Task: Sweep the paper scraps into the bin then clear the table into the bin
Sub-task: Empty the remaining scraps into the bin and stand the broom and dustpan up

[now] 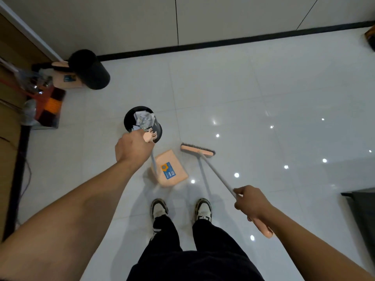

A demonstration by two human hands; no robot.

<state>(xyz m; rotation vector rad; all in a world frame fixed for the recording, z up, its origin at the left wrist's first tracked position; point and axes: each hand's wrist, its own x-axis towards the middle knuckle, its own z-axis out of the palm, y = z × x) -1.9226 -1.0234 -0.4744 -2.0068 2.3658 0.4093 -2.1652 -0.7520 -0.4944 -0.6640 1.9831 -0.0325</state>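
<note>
A small black bin (129, 118) stands on the white tiled floor with crumpled paper scraps (144, 118) inside it. My left hand (133, 148) grips the top of the long handle of a peach dustpan (171, 169), which rests on the floor just in front of my feet, below the bin. My right hand (251, 201) grips the grey pole of a peach broom (197, 150); its bristle head touches the floor to the right of the dustpan.
A second black bin (90, 68) and another peach dustpan (66, 78) stand by the wall at the upper left, beside clutter and wooden furniture (8, 88). A dark table edge (361, 201) shows at the right. My shoes (180, 208) are at centre.
</note>
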